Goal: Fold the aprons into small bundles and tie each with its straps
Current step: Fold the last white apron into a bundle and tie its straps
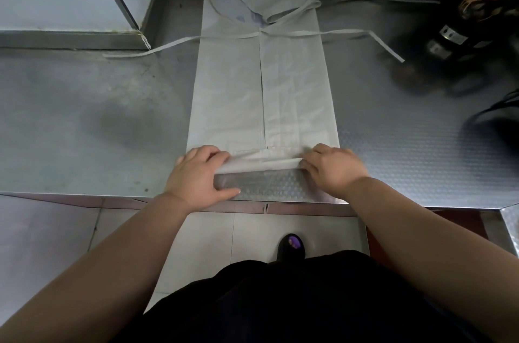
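Left hand [196, 174] and right hand [334, 168] fingers curl clamped on the rolled near end of the apron [261, 90] by the counter [84, 118] front edge.

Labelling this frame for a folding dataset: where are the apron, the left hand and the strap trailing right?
apron [295, 90]: head view, flat panel right of the slit.
left hand [196, 177]: head view, back of the hand.
right strap [345, 31]: head view, middle of its length.
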{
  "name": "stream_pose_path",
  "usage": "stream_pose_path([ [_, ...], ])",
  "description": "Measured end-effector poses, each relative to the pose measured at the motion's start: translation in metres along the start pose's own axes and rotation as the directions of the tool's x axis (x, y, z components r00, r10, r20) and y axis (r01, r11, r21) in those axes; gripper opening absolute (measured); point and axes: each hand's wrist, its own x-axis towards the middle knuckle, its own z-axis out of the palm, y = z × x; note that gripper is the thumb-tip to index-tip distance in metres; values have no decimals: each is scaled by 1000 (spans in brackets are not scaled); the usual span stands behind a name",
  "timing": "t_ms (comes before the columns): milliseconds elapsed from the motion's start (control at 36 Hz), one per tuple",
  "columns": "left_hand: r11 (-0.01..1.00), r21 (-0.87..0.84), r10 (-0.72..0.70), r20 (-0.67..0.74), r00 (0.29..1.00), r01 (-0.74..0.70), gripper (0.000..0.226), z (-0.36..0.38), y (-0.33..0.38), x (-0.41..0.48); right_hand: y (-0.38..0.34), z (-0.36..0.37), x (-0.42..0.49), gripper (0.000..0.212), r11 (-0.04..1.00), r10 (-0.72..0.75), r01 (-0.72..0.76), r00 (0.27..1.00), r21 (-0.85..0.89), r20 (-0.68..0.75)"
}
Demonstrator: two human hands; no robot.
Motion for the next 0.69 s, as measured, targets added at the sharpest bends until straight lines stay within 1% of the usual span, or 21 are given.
stream_pose_path([
  [83, 1000, 16, -2, 7, 1000, 2, 48, -9, -1, 8, 2, -7, 6, 37, 999, 20, -22, 999, 30, 51],
  [111, 999, 32, -5, 15, 1000, 4, 40, -14, -3, 13, 3, -10, 8, 37, 999, 27, -30, 997, 42, 68],
  [139, 999, 36, -15, 29, 999, 14, 38, -18, -5, 16, 4, -12, 8, 36, 998, 27, -32, 996, 49, 89],
  [167, 999, 15, -49, 46, 998, 49, 37, -22, -7, 19, 7, -16, 9, 35, 999, 17, -22, 994, 49, 107],
  [222, 981, -116, -148, 77, 986, 157, 30, -31, -10, 26, 14, -21, 12, 34, 1000, -9, 7, 988, 10, 157],
  [250, 955, -212, -194, 86, 977, 208, 24, -34, -12, 29, 18, -24, 13, 36, 1000, -9, 10, 984, -7, 180],
  [306, 868, -396, -280, 107, 954, 299, 16, -39, -15, 34, 24, -28, 15, 37, 999, 20, -25, 986, 25, 167],
  [361, 742, -548, -379, 132, 916, 386, 13, -39, -18, 34, 31, -30, 19, 28, 977, 103, -123, 988, 175, 116],
  [389, 694, -587, -425, 135, 895, 418, 15, -38, -20, 33, 34, -30, 20, 23, 951, 143, -164, 985, 263, 96],
  [417, 668, -603, -465, 118, 877, 436, 16, -36, -21, 33, 37, -31, 22, 20, 924, 172, -192, 981, 331, 90],
  [472, 659, -605, -527, 53, 848, 447, 16, -31, -22, 35, 41, -33, 27, 18, 877, 215, -235, 972, 419, 96],
  [528, 671, -581, -565, 1, 825, 460, 15, -27, -19, 37, 40, -34, 29, 25, 834, 268, -283, 958, 474, 101],
  [583, 695, -523, -594, -32, 804, 493, 19, -24, -16, 43, 40, -33, 34, 34, 773, 356, -360, 928, 522, 113],
  [639, 730, -438, -612, -80, 787, 524, 27, -20, -15, 47, 39, -30, 37, 37, 737, 433, -427, 893, 524, 119],
  [694, 737, -413, -625, -117, 772, 535, 29, -18, -17, 49, 37, -25, 40, 36, 711, 486, -472, 866, 521, 121],
])
